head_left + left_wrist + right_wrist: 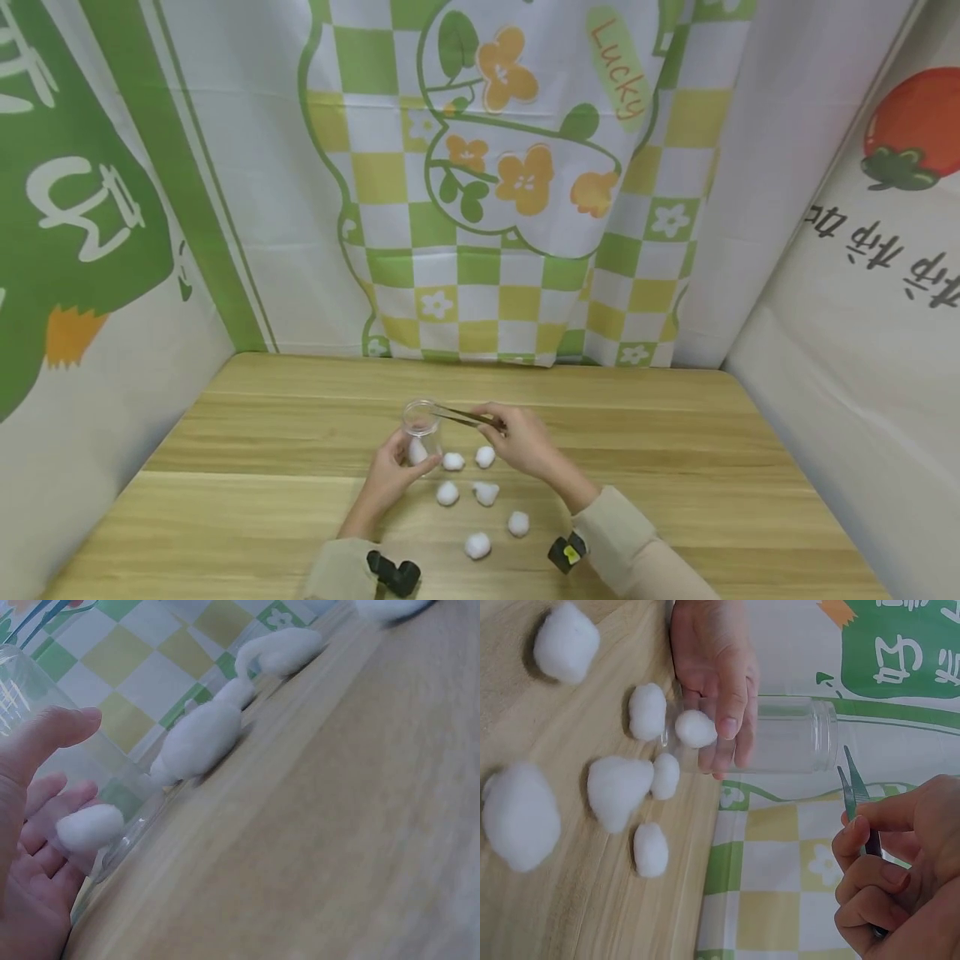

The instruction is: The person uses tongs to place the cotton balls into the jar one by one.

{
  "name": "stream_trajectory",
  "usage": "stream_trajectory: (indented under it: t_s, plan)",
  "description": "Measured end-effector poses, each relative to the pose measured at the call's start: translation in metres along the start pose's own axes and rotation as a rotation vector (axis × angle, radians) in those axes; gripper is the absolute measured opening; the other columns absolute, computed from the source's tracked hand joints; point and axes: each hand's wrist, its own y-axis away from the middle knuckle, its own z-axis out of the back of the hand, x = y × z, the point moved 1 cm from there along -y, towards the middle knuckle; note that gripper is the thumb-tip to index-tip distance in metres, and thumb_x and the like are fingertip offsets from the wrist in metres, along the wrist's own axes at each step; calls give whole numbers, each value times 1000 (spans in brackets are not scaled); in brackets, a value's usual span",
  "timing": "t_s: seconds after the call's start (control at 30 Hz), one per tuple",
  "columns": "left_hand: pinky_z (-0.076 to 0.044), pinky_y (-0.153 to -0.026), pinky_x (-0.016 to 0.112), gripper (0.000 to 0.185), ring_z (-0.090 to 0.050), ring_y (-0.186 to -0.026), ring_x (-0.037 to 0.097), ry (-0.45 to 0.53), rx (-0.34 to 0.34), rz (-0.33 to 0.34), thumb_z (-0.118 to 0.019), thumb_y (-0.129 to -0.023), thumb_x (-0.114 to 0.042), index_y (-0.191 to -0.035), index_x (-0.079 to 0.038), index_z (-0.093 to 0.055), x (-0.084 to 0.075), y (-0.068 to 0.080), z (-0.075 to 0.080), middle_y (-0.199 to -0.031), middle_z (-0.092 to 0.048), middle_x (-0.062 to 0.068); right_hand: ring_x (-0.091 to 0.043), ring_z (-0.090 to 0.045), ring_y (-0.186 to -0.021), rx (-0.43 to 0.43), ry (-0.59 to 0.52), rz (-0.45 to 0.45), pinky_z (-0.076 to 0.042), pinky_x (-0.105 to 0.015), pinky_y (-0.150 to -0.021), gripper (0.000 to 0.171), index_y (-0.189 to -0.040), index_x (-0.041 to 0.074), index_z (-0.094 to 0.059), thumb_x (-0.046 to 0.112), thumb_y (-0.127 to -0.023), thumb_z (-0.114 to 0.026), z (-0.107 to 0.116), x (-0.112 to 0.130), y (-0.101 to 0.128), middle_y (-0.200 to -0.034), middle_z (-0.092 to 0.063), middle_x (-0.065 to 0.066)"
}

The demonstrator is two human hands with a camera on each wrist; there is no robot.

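In the head view my left hand (388, 479) grips a clear, open-topped jar (787, 735) near its lower part, thumb on one side and fingers on the other. The jar stands upright on the table. One white cotton ball (695, 729) lies at its bottom. My right hand (527, 443) pinches a pair of tweezers (848, 796) between thumb and fingers. Their tips stand apart beside the jar's mouth, with nothing between them. Beside the jar, a cotton ball (453, 461) rests on the table; another, with a drawn-out end (486, 493), lies nearer to me.
More cotton balls lie on the wooden table (660, 467), including one close to the front (477, 546) and one to its right (518, 523). A checked cloth (480, 275) hangs behind the table's far edge. Each wrist carries a black camera mount.
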Motion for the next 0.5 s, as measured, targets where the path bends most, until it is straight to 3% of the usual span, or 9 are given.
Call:
stream_trajectory:
  t_s: [0.3, 0.5]
  plan:
    - [-43, -112, 45, 55, -55, -128, 35, -8, -13, 14, -76, -81, -10, -130, -2, -53, 2, -1, 0, -135, -59, 20, -6, -41, -53, -11, -1, 12, -31, -15, -46, 26, -119, 7, -65, 9, -94, -59, 2, -5, 5, -73, -67, -10]
    - [-46, -109, 40, 55, -57, -126, 34, -17, -20, 17, -77, -81, -11, -130, -3, -54, 0, 0, 0, -131, -61, 19, -4, -42, -57, -40, -15, 16, -34, -16, -49, 26, -120, 11, -66, 11, -94, -60, 5, -10, 11, -71, -64, -5]
